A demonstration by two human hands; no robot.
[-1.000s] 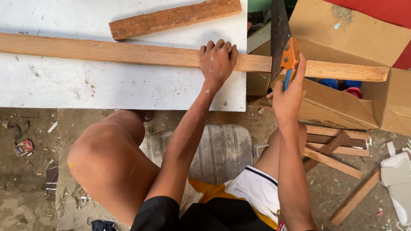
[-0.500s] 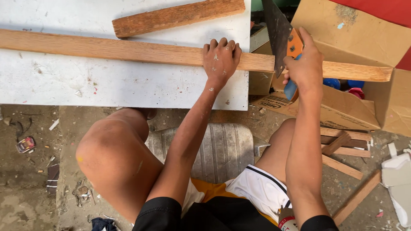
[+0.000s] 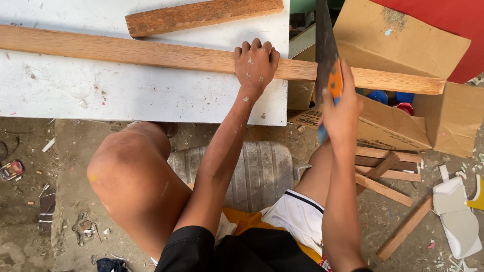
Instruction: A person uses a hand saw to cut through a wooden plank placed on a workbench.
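Observation:
A long wooden strip [image 3: 126, 53] lies across a white board [image 3: 141, 98] and sticks out past its right edge. My left hand [image 3: 255, 63] presses down on the strip near that edge. My right hand [image 3: 342, 113] grips the orange and blue handle of a hand saw [image 3: 325, 45]. The dark blade stands on the strip just right of the board's edge. A shorter, darker wooden piece [image 3: 201, 15] rests on the board behind the strip.
An open cardboard box [image 3: 403, 100] stands at right under the strip's free end, with round blue and red things inside. Wood offcuts [image 3: 388, 174] and white scraps [image 3: 456, 211] litter the dirt floor. I sit on a ribbed grey seat [image 3: 257, 171].
My right hand and the saw have pushed forward and up along the cut. The left hand stays pressed on the strip.

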